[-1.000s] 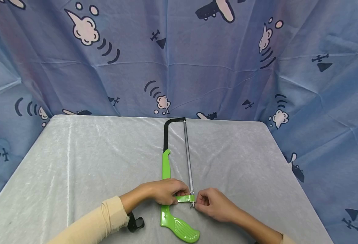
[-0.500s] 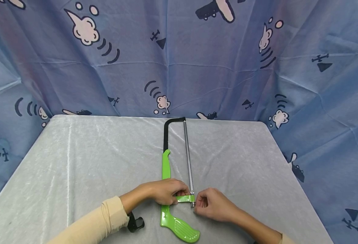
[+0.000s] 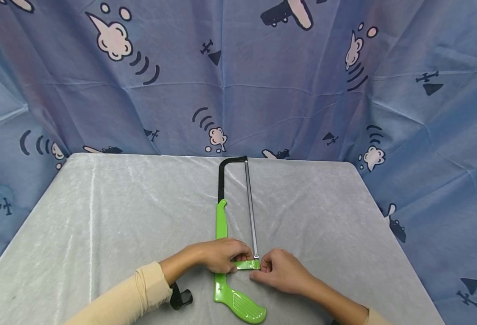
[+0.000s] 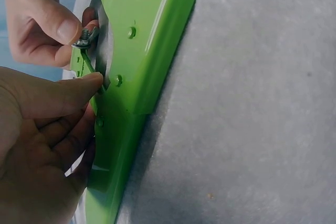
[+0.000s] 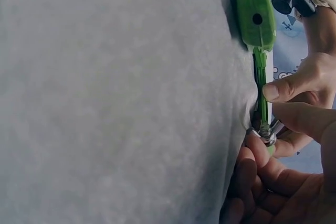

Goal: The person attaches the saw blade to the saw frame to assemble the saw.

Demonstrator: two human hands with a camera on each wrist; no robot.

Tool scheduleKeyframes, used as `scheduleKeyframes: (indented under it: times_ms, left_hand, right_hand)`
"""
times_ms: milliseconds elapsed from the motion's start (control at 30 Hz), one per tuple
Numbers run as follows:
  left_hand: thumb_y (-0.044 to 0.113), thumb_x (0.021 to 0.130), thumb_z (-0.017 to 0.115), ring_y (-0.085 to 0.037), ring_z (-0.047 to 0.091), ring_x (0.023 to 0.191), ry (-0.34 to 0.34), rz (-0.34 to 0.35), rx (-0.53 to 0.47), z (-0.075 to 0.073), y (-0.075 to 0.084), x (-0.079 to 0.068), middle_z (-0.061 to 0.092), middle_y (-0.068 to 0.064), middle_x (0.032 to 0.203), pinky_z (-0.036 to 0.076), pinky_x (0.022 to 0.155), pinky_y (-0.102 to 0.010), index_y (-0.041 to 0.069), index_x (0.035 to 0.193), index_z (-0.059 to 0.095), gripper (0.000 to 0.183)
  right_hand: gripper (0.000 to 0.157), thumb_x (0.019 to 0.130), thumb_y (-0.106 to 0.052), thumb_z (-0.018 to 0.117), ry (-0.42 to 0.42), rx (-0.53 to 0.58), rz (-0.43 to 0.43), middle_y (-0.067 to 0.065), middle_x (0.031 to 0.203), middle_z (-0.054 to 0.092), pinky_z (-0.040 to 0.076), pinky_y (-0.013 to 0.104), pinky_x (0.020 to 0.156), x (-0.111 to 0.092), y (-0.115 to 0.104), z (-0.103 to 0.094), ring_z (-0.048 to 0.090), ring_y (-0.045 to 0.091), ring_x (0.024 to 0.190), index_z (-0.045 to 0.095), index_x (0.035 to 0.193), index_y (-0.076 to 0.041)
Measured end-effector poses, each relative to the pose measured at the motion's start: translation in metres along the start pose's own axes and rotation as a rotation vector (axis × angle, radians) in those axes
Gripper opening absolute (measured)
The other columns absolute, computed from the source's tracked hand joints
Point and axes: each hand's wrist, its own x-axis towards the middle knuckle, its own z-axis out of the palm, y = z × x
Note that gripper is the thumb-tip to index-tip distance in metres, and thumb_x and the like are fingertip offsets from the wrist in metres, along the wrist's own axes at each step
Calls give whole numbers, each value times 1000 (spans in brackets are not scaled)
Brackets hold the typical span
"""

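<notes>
A hacksaw with a green handle (image 3: 240, 304), black front frame (image 3: 221, 180) and silver blade (image 3: 251, 212) lies on the table. My left hand (image 3: 224, 255) grips its short green arm (image 3: 246, 265) beside the handle; in the left wrist view the thumb (image 4: 79, 90) presses along that arm. At the arm's end sits a metal wing nut (image 5: 269, 136) on a threaded bolt. Thumb and finger of my right hand (image 3: 285, 272) pinch this nut, seen from the side in the right wrist view. From the head, those fingers cover the nut.
Pale grey velvety cloth covers the table (image 3: 149, 203). A blue patterned curtain (image 3: 181, 67) hangs behind and along both sides. A black wrist-worn device (image 3: 180, 296) sticks out under the left sleeve (image 3: 141, 289).
The wing nut has turned, showing different sides. My right thumb has slid left across the nut and now hides it from the head view. The left hand and hacksaw stay put.
</notes>
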Motion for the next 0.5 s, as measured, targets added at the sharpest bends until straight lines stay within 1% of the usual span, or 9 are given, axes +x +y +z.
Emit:
scheduleKeyframes:
  times_ms: [267,500]
  left_hand:
    - [-5,79,70,-5,54,83,1,-5,-4,0,1,0,56,9,86,41,78,-17,13,105,66,32]
    - [-5,79,70,-5,54,83,2,-3,-6,0,0,0,57,9,86,41,79,-17,13,104,66,31]
  right_hand:
    - [38,82,-37,78,-5,24,-19,-17,50,42,31,19,43,0,2,0,37,-2,46,55,57,-19]
    - [37,83,-35,77,-20,41,-26,-15,52,43,32,19,43,0,3,-1,38,-2,46,55,59,-18]
